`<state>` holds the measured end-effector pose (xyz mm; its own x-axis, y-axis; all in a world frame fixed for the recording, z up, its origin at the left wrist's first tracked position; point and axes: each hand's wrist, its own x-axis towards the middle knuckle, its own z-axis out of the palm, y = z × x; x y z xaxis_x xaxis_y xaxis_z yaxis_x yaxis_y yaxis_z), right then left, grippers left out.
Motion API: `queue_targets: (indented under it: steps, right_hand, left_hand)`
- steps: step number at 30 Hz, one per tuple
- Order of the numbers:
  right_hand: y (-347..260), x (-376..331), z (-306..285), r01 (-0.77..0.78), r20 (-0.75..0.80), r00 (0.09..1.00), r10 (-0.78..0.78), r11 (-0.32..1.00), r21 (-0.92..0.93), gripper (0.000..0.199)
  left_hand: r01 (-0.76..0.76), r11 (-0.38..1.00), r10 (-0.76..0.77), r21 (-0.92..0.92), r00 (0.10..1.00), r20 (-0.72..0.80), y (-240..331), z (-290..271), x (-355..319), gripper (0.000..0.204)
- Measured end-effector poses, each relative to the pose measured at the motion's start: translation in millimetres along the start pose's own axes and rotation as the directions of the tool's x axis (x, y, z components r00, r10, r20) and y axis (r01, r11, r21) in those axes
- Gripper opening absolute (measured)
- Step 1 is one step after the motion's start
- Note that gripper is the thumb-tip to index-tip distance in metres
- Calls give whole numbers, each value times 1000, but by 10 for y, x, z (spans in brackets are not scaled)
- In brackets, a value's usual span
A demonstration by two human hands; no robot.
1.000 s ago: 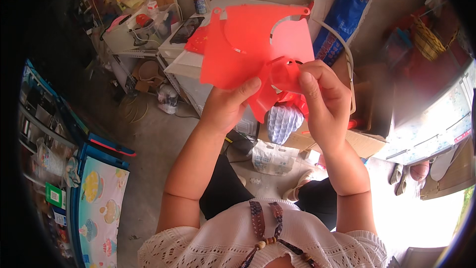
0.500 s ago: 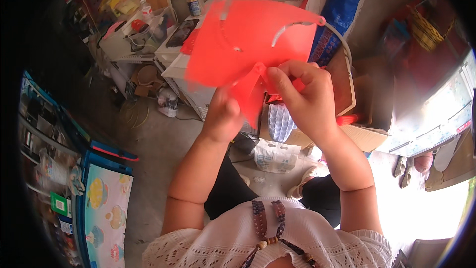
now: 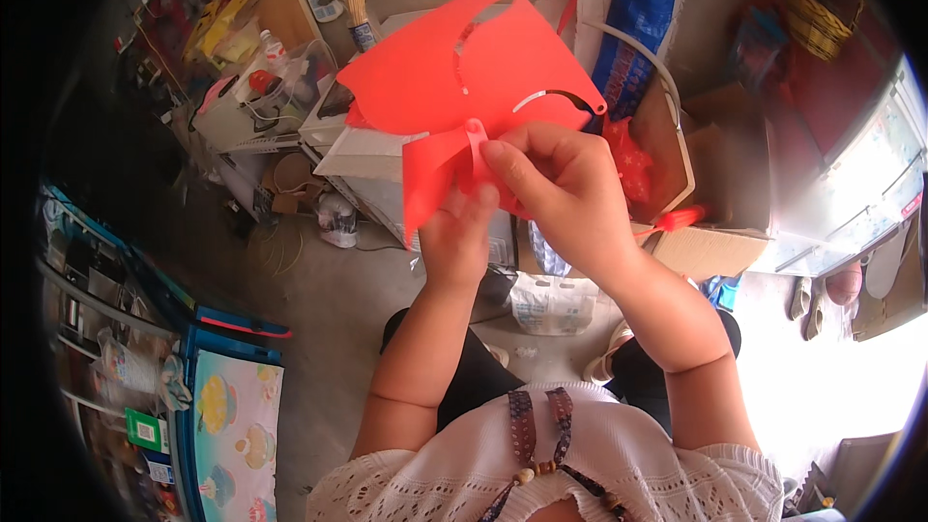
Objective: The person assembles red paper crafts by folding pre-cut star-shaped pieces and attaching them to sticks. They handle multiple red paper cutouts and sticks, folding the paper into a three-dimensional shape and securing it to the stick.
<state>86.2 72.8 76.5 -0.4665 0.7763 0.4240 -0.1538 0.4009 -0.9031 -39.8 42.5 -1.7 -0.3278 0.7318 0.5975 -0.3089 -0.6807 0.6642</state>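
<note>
Your right hand (image 3: 570, 184) pinches the red sheet (image 3: 532, 58) by a narrow tab (image 3: 476, 140) between thumb and forefinger, probably because that slim end needs a fine grip. Your left hand (image 3: 456, 242) sits beneath the folded flap (image 3: 425, 174), perhaps to steady it; its fingers are partly hidden, so whether they grip is unclear. The sheet is raised before you, beyond both hands, overlapping the white table (image 3: 372, 164) in view.
</note>
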Motion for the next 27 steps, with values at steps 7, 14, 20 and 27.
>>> queue_targets:
  steps: [7,14,20,27]
  right_hand:
    - [122,-55,-167,390,50,904,-425,770,-504,6]
    - [582,-208,-430,658,520,456,-722,-120,-744,26]
    - [425,-143,-459,700,326,608,-724,296,-650,21]
    - [335,-107,-278,564,-113,684,-721,620,-545,25]
  left_hand:
    - [171,975,-190,-140,972,-139,198,-75,122,44]
    - [360,893,-400,-269,910,-109,342,-107,232,45]
    - [339,923,-353,-185,934,-53,297,-138,242,47]
    - [65,985,-81,162,993,91,197,-43,217,38]
